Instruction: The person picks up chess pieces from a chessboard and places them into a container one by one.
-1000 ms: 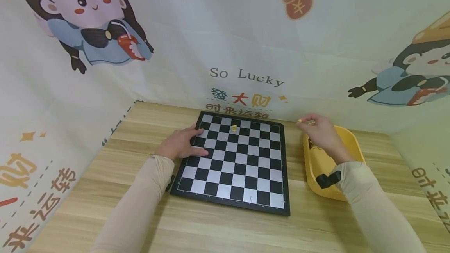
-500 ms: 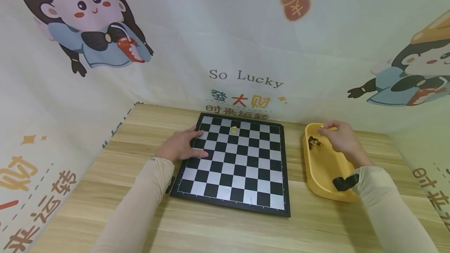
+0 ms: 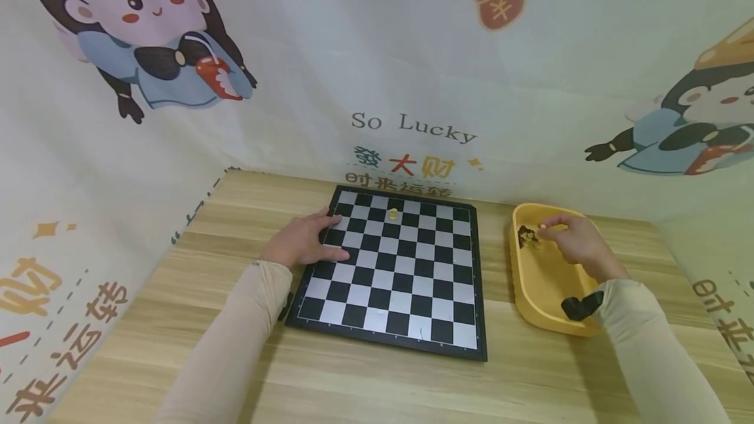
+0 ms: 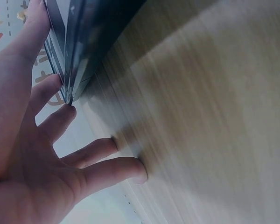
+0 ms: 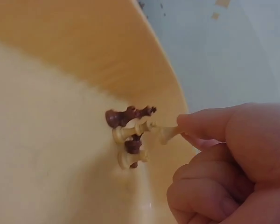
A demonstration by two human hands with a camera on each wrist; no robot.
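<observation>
My right hand (image 3: pixel 580 247) is over the yellow tray (image 3: pixel 548 286), pinching a small cream chess piece (image 5: pixel 168 134) between thumb and index finger. Right beside it in the right wrist view lie several chess pieces, among them a dark brown one (image 5: pixel 114 118) and a cream one (image 5: pixel 126 134). My left hand (image 3: pixel 299 241), fingers spread, rests at the left edge of the black-and-white chessboard (image 3: pixel 403 283). In the left wrist view two fingertips (image 4: pixel 139 173) reach the wooden table beside the board. A single pale yellow chess piece (image 3: pixel 393 214) stands near the board's far edge.
The wooden table (image 3: pixel 365 388) carries the board in the middle and the tray to its right. A printed cloth (image 3: pixel 306 70) hangs close behind and along both sides. Table surface shows between board and tray.
My right hand, holding the cream piece, has moved right and down from beyond the tray's far left corner to the pieces inside it. The left hand has stayed on the board.
</observation>
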